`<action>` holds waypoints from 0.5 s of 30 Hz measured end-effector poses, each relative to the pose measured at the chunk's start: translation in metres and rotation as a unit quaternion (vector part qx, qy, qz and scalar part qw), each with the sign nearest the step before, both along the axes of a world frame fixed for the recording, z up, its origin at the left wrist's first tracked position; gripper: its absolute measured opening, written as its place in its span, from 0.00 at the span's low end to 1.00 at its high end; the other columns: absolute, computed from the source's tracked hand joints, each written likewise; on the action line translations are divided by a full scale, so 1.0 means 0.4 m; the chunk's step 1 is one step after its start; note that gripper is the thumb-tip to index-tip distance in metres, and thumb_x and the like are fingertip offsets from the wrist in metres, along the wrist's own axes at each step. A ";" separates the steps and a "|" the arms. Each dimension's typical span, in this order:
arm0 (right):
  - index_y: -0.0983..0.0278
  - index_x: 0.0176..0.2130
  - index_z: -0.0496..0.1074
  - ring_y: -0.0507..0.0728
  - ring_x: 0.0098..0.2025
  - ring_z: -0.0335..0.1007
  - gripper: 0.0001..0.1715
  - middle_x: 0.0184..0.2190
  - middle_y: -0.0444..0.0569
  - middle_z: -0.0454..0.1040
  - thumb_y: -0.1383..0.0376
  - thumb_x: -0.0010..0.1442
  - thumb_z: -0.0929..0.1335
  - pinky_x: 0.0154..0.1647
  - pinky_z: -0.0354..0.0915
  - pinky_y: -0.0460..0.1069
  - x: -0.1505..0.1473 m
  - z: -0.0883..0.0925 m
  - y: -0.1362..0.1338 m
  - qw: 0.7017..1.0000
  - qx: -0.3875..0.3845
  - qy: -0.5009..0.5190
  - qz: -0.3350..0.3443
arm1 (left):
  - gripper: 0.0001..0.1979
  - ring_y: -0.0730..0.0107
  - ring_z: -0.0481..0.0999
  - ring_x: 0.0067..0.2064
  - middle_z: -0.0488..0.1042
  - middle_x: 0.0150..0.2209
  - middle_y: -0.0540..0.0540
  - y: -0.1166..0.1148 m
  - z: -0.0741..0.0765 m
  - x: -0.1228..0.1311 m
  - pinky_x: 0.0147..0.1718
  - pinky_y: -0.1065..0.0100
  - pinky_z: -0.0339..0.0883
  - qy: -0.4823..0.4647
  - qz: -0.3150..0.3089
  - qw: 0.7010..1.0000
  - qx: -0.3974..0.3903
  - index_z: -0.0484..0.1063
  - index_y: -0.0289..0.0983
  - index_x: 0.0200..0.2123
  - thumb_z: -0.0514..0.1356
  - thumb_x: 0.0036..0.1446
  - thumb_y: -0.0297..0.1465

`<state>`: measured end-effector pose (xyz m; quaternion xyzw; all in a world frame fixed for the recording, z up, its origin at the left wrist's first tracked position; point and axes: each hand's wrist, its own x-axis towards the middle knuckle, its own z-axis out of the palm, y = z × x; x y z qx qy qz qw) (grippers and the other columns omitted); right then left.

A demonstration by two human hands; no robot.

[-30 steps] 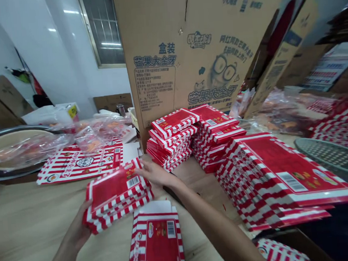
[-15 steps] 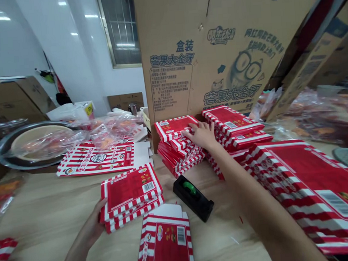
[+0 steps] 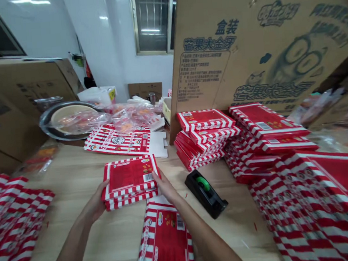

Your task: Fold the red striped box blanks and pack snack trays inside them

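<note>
The left hand (image 3: 95,202) and right hand (image 3: 164,186) grip a small stack of flat red-and-white striped cartons (image 3: 130,182) by its opposite edges, over the wooden surface (image 3: 75,182). Another flat carton (image 3: 165,244) lies just below the stack, and a black tape dispenser (image 3: 205,194) sits just beside the right hand

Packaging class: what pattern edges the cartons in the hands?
Red and white stripes on the flat cardboard cartons; head view.
</note>
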<state>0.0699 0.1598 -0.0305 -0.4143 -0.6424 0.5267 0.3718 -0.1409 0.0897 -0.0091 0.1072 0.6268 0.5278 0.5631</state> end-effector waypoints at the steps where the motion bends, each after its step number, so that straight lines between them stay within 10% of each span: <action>1: 0.63 0.55 0.61 0.58 0.51 0.67 0.29 0.51 0.51 0.70 0.52 0.60 0.55 0.50 0.65 0.55 -0.017 -0.004 0.002 1.000 -0.010 0.021 -0.002 | 0.18 0.51 0.77 0.41 0.80 0.32 0.43 -0.008 0.010 0.007 0.38 0.59 0.72 0.007 0.014 1.000 0.013 0.72 0.34 0.43 0.57 0.52 0.38; 4: 0.64 0.58 0.57 0.59 0.51 0.67 0.33 0.52 0.53 0.69 0.51 0.58 0.59 0.50 0.64 0.55 0.001 0.050 0.012 0.997 -0.016 0.066 -0.025 | 0.15 0.53 0.76 0.44 0.80 0.30 0.47 -0.017 0.080 0.046 0.42 0.58 0.71 0.038 0.056 0.996 0.065 0.71 0.38 0.41 0.58 0.50 0.38; 8: 0.57 0.56 0.59 0.59 0.56 0.60 0.31 0.54 0.49 0.66 0.52 0.55 0.63 0.57 0.55 0.56 0.127 0.244 0.032 0.987 0.049 0.094 -0.118 | 0.16 0.54 0.74 0.47 0.79 0.34 0.44 0.055 0.252 0.147 0.47 0.55 0.67 0.016 0.035 0.975 0.219 0.70 0.36 0.40 0.58 0.50 0.38; 12: 0.65 0.46 0.68 0.59 0.50 0.64 0.24 0.46 0.55 0.71 0.53 0.58 0.59 0.51 0.57 0.55 0.284 0.461 0.125 0.879 0.305 0.001 -0.366 | 0.15 0.56 0.74 0.47 0.78 0.38 0.39 0.244 0.409 0.309 0.48 0.54 0.65 -0.056 -0.098 0.930 0.349 0.71 0.34 0.40 0.53 0.55 0.37; 15: 0.66 0.33 0.70 0.57 0.37 0.68 0.24 0.33 0.54 0.74 0.51 0.59 0.56 0.40 0.60 0.53 0.391 0.547 0.240 0.821 0.269 -0.122 -0.488 | 0.21 0.54 0.74 0.46 0.76 0.41 0.35 0.406 0.463 0.430 0.46 0.49 0.64 -0.070 -0.257 0.903 0.338 0.70 0.32 0.41 0.50 0.55 0.42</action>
